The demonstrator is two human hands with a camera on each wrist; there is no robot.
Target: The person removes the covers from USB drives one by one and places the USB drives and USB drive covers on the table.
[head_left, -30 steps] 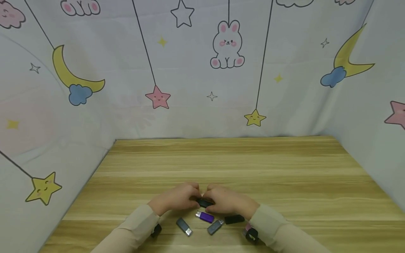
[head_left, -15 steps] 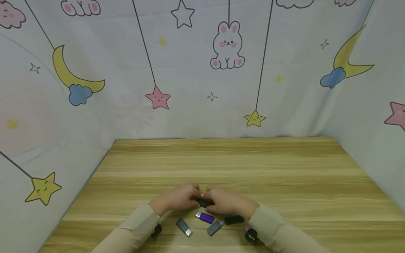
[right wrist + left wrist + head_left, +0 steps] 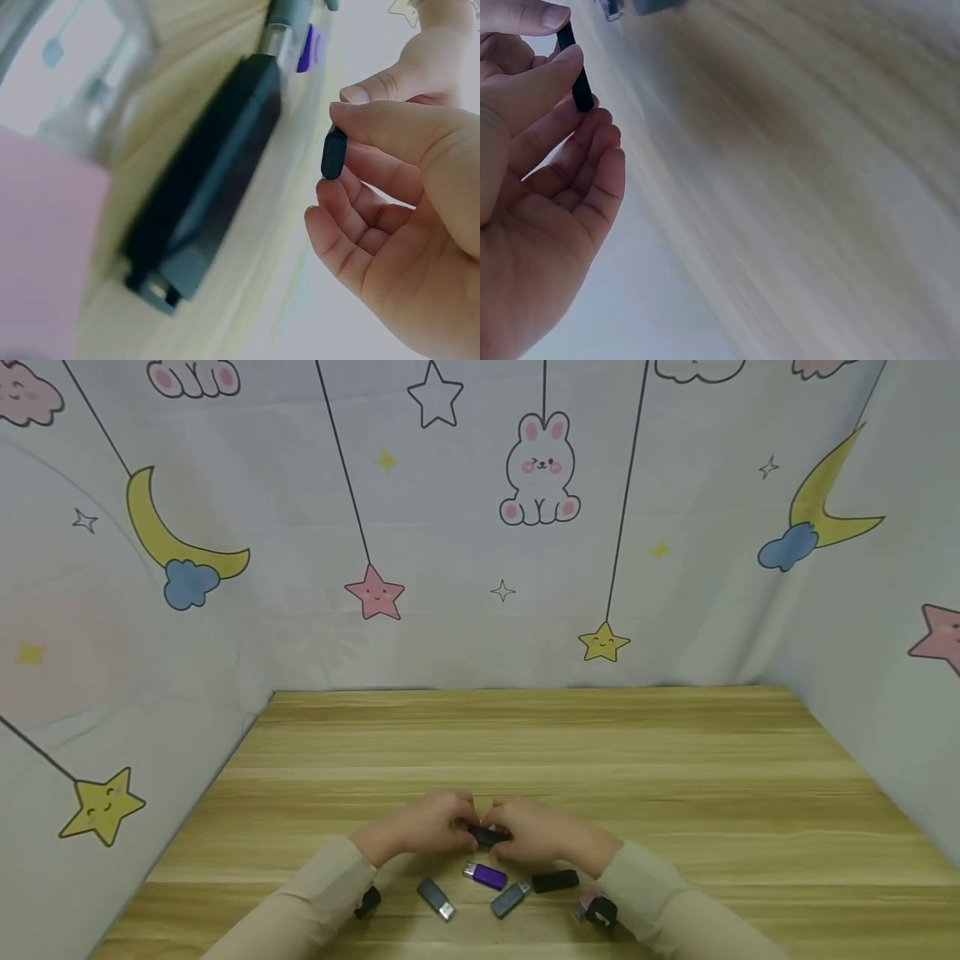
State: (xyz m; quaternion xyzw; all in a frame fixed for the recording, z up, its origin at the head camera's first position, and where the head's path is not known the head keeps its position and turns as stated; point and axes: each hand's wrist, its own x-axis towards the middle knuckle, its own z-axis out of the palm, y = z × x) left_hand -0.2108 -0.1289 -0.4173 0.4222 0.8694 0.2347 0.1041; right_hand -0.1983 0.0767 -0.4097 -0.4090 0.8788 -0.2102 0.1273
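Observation:
In the head view, my left hand [image 3: 427, 823] and right hand [image 3: 546, 832] meet over the near part of the table. Between them they pinch a slim black USB stick [image 3: 487, 836], one hand at each end. The left wrist view shows the black stick [image 3: 577, 79] between thumb and fingers, its upper end under the other hand's thumb. From the right wrist, its rounded dark end [image 3: 334, 154] shows between thumb and forefinger. Just below the hands lies a purple USB stick [image 3: 487, 875] with its metal plug bare.
Two grey USB sticks, a left one [image 3: 437, 899] and a right one [image 3: 511, 900], lie nearer me. A black stick [image 3: 555, 881] is beside them. A pink and black one [image 3: 598, 910] lies by my right cuff, and a black object [image 3: 367, 902] by my left. Printed cloth [image 3: 450, 527] encloses the wooden table.
Both hands have risen very slightly with the black USB stick between them, and its angle has shifted a little. The sticks on the table have stayed where they were.

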